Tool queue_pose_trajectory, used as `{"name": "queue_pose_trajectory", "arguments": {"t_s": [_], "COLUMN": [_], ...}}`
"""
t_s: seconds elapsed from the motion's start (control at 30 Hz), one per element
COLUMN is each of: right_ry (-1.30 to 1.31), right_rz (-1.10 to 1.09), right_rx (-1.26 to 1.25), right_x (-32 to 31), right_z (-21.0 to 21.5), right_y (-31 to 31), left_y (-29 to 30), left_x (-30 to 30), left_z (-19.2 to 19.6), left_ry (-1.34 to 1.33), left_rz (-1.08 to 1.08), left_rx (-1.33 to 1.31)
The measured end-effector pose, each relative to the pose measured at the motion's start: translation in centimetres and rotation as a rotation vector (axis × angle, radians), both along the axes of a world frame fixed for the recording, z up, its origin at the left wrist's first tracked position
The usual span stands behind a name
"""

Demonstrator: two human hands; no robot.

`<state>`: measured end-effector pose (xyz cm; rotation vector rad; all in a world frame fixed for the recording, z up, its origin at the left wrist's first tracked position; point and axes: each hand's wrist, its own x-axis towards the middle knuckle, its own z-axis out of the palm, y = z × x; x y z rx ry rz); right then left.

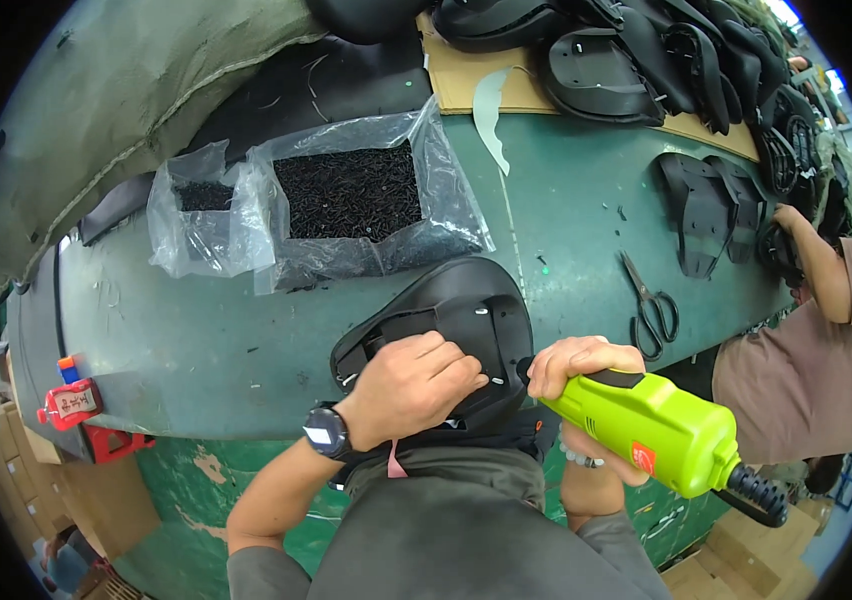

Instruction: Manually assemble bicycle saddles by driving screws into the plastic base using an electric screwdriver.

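My one feed – head-worn fisheye, left of pair, looking steeply down over wearer's chest onto green workbench (566, 190). Upright, unmirrored. Close range: left hand (416, 385) and right hand (581, 365) sit low centre, forearms entering from bottom edge. Bench edges bow toward dark circular rim – co-worker squeezed at right margin. I have no second view, so no overlap.
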<state>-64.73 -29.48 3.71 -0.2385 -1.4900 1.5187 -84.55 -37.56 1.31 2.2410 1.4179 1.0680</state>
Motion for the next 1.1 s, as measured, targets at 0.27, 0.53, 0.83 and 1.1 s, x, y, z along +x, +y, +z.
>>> {"name": "queue_pose_trajectory", "arguments": {"t_s": [0.27, 0.53, 0.83, 1.1], "right_ry": [0.245, 0.293, 0.332, 0.269], "right_rz": [0.005, 0.113, 0.094, 0.247], "right_rx": [0.008, -0.042, -0.127, 0.047], "right_x": [-1.6, -4.4, -6.1, -8.5], "right_z": [4.0, 6.1, 6.5, 4.7], "right_y": [-0.3, -1.5, -2.4, -2.1], "left_y": [-1.8, -4.4, -5.6, -7.5], "left_x": [-0.2, -1.0, -1.9, -4.2], "left_z": [-2.0, -2.0, -2.4, -2.6], "left_ry": [-0.469, -0.631, -0.630, -0.416], "left_rz": [0.150, 0.186, 0.200, 0.636], "left_rx": [-0.135, -0.163, -0.133, -0.136]}}
